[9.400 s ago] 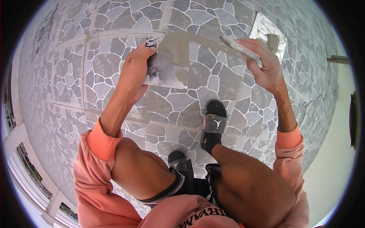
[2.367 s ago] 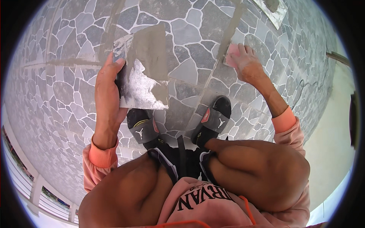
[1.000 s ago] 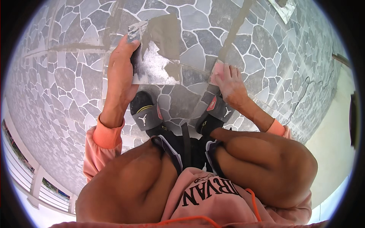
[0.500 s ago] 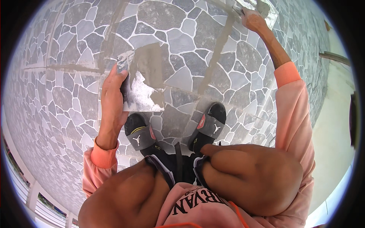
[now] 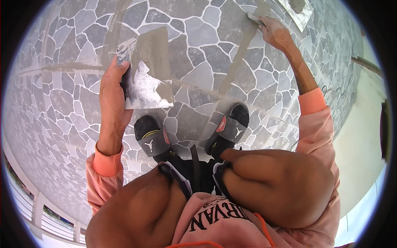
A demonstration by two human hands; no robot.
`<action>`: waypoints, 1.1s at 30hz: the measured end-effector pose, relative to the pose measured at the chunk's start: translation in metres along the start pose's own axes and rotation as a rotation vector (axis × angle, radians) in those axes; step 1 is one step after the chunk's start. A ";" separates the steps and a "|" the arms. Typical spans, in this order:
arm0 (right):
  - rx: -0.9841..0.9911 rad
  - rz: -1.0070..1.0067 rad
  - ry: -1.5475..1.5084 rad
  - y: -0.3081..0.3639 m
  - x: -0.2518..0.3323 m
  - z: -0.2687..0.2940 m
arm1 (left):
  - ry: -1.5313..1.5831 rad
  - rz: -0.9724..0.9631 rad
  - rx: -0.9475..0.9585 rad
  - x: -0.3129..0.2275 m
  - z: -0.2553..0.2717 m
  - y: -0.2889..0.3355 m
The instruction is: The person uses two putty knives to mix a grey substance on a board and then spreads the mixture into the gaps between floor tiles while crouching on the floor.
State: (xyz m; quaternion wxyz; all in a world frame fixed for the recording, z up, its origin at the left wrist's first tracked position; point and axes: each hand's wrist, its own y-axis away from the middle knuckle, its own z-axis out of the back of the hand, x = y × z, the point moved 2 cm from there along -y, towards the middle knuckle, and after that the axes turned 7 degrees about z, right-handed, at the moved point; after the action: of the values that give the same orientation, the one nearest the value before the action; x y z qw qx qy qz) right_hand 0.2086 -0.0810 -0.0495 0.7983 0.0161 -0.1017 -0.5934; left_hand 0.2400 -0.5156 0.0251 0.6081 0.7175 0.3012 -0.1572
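Observation:
My left hand [image 5: 111, 84] is closed round the dark handle side of a broad rectangular steel trowel [image 5: 144, 94], thumb on top. Grey mortar [image 5: 153, 51] coats the trowel's far and right parts, while bare bright metal shows nearer me. At the far right, my right hand [image 5: 276, 34] grips a small grey hand tool [image 5: 254, 19] whose visible end points left; its exact kind is hard to make out. That tool lies over the far end of a mortar-filled strip [image 5: 237, 62] running between the stone-patterned tiles. Beyond the hand, a silvery sheet [image 5: 305, 20] carries a lump of mortar [image 5: 297, 5].
Stone-patterned tiles [image 5: 198, 33] cover the floor. Another mortar strip [image 5: 74, 67] runs across at left. My sandalled feet [image 5: 153, 134] stand close behind the trowel. A pale wall [image 5: 359, 124] rises at right, with a dark bar [image 5: 366, 63] near it; a white railing [image 5: 53, 223] is at lower left.
My right hand has come away from the silvery sheet, leftward and nearer, over the mortar strip. The trowel in my left hand has shifted slightly left. The view has moved a little too.

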 end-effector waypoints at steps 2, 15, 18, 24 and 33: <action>0.021 -0.044 -0.022 0.029 0.041 0.004 | -0.016 -0.007 0.024 -0.006 -0.004 -0.002; 0.151 0.010 -0.208 0.137 0.203 -0.023 | -0.010 -0.088 0.023 -0.012 -0.011 0.010; 0.360 0.019 -0.563 0.140 0.193 -0.017 | -0.028 -0.104 0.061 -0.012 -0.011 0.019; 0.459 -0.620 -1.431 0.137 0.163 0.000 | -0.018 -0.092 -0.007 0.008 0.005 0.012; -0.093 0.181 -0.155 0.127 0.230 0.012 | 0.011 -0.112 0.079 -0.001 0.006 0.015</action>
State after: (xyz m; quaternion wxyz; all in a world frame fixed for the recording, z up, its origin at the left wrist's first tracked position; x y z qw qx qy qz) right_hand 0.3898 -0.2607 0.0135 0.8383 -0.0761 -0.1364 -0.5224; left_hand 0.2499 -0.5233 0.0362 0.5678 0.7238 0.3380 -0.1987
